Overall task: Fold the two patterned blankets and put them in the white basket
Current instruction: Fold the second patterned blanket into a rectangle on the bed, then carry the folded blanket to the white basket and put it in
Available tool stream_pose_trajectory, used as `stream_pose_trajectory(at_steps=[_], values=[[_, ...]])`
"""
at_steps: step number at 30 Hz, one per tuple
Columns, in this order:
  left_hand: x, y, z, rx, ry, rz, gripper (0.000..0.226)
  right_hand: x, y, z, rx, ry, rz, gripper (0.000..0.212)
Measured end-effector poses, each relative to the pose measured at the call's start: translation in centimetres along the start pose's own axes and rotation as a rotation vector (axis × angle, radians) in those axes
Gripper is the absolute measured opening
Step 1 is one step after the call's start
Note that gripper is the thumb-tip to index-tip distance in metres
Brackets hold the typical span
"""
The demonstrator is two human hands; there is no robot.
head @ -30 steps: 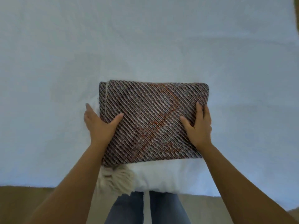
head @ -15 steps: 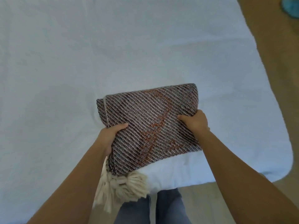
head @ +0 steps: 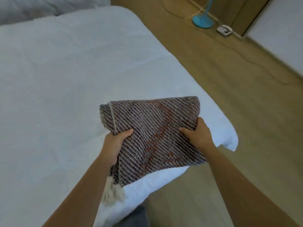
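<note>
A folded patterned blanket (head: 152, 133), woven in dark and pale diagonal stripes with an orange motif, is held just above the near right corner of the white bed (head: 57, 95). My left hand (head: 114, 145) grips its left edge, thumb on top. My right hand (head: 196, 136) grips its right edge. Cream tassels (head: 113, 192) hang from its lower left corner. No second blanket and no white basket are in view.
Wooden floor (head: 229, 95) runs along the right side of the bed. A blue stand base (head: 203, 21) and a small grey power adapter (head: 224, 31) with cables lie at the far right by a white wall panel (head: 282, 30). My jeans (head: 136, 217) show at the bottom.
Both hands went from resting flat on the blanket to gripping its side edges and lifted it off the bed. The view has swung right, showing the bed corner and floor.
</note>
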State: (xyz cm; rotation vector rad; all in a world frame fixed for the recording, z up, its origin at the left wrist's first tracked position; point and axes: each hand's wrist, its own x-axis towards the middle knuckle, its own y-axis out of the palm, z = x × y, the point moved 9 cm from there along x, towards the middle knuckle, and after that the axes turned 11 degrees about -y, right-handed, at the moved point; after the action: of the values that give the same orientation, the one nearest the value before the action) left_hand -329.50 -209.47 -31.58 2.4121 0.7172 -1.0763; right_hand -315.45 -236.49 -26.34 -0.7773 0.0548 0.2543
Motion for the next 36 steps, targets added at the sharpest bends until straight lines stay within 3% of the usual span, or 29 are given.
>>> stream_pose_trajectory(at_steps=[7, 17, 25, 36], values=[[-8.1, 19.4, 2.8, 0.278, 0.089, 0.235, 0.024, -11.1, -18.8, -11.2, 0.094, 0.159, -0.303, 0.050], [-23.3, 48.3, 18.4, 0.669, 0.065, 0.623, 0.032, -35.2, -40.7, -29.3, 0.199, 0.488, -0.750, 0.048], [-34.6, 68.5, 33.4, 0.987, 0.066, 0.909, 0.019, -52.7, -50.8, -40.6, 0.160, 0.770, -1.098, 0.048], [-48.0, 91.3, 53.9, 1.361, 0.008, 1.245, 0.041, -67.8, -61.6, -52.8, 0.149, 1.075, -1.463, 0.050]])
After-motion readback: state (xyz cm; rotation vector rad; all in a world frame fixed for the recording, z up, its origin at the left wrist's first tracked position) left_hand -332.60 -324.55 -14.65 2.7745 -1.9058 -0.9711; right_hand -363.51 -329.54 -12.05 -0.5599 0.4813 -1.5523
